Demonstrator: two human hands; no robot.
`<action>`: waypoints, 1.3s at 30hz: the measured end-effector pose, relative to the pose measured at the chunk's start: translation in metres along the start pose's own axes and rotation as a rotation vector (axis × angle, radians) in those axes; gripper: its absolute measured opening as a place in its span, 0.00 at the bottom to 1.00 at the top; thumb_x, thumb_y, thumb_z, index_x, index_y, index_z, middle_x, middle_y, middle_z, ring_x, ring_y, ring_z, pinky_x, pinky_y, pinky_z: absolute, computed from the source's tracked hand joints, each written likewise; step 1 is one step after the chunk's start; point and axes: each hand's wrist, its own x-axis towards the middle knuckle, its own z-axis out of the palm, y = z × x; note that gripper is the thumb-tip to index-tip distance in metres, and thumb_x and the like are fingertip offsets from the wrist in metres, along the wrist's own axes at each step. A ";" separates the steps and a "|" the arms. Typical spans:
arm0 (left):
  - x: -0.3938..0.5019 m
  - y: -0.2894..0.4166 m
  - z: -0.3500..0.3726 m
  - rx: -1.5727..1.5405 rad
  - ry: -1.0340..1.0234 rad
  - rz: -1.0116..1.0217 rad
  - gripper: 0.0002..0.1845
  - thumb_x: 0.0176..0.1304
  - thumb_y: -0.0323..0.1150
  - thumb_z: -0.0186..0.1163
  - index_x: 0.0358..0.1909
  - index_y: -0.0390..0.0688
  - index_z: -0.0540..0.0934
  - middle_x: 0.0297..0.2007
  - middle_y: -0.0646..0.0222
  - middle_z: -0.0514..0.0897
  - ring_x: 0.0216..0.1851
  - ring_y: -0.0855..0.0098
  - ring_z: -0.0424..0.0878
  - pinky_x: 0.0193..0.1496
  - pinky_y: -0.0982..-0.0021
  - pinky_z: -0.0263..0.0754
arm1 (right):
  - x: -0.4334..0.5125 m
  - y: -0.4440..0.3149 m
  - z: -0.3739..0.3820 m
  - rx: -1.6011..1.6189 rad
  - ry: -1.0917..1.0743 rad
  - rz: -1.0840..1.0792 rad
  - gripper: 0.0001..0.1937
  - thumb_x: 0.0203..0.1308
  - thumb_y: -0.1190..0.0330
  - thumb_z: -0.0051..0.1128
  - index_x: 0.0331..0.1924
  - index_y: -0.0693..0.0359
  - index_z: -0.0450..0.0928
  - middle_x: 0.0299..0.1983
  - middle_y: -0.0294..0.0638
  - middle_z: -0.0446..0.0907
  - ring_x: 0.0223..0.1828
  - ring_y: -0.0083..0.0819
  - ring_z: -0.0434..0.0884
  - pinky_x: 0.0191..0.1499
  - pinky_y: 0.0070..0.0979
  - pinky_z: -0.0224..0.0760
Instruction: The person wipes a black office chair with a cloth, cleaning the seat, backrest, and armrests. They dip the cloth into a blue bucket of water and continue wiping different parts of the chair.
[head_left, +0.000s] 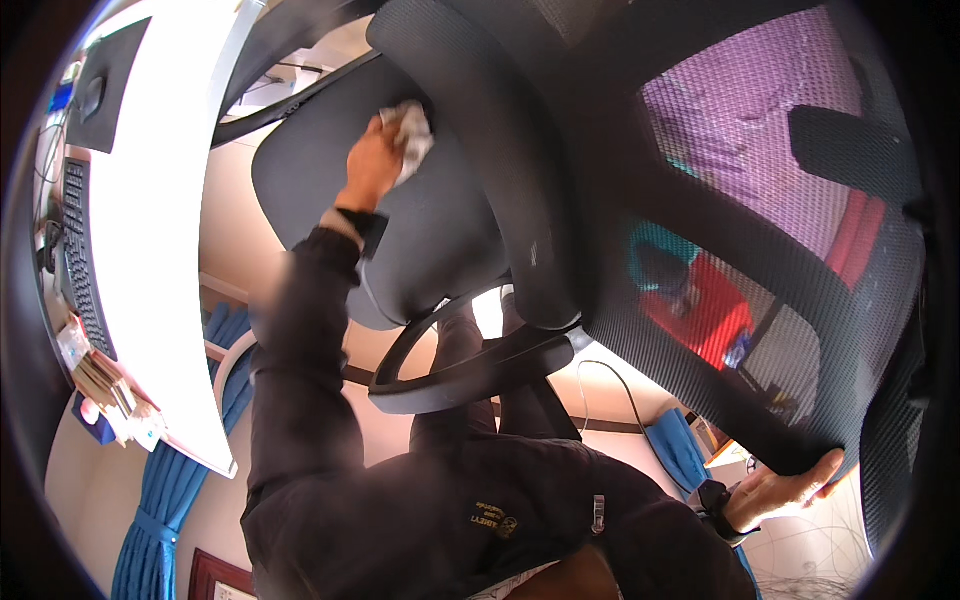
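My left hand holds a crumpled whitish cloth against the black seat of an office chair, near where the seat meets the curved lower back support. At the right, my right hand grips the bottom corner of the chair's black mesh backrest, thumb over the frame. A looped black armrest juts out between my arms, in front of my legs. The far armrest is partly cut off by the backrest and my view.
Left of the chair runs a white desk with a keyboard, a mouse on a dark pad and stacked papers. Blue curtains hang beyond it. Through the mesh show purple fabric and a red item.
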 end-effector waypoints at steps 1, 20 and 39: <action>0.014 0.008 0.006 0.053 0.134 0.041 0.17 0.63 0.38 0.59 0.52 0.46 0.81 0.46 0.59 0.83 0.44 0.49 0.83 0.45 0.51 0.78 | 0.001 -0.001 0.000 -0.004 -0.020 0.014 0.36 0.56 0.56 0.67 0.66 0.65 0.68 0.61 0.55 0.73 0.58 0.52 0.76 0.60 0.49 0.76; 0.019 0.048 -0.036 0.222 0.202 0.200 0.15 0.59 0.30 0.60 0.48 0.47 0.84 0.44 0.59 0.83 0.44 0.52 0.81 0.50 0.56 0.77 | 0.002 -0.003 0.015 0.097 0.089 0.028 0.19 0.52 0.64 0.74 0.43 0.57 0.73 0.52 0.52 0.79 0.51 0.42 0.81 0.59 0.39 0.77; -0.288 -0.135 -0.133 0.477 -0.458 -0.659 0.18 0.64 0.43 0.58 0.52 0.48 0.81 0.47 0.48 0.85 0.47 0.43 0.83 0.50 0.46 0.79 | -0.007 -0.011 0.019 -0.039 -0.010 -0.021 0.34 0.53 0.56 0.73 0.57 0.71 0.73 0.57 0.55 0.77 0.53 0.47 0.81 0.62 0.40 0.76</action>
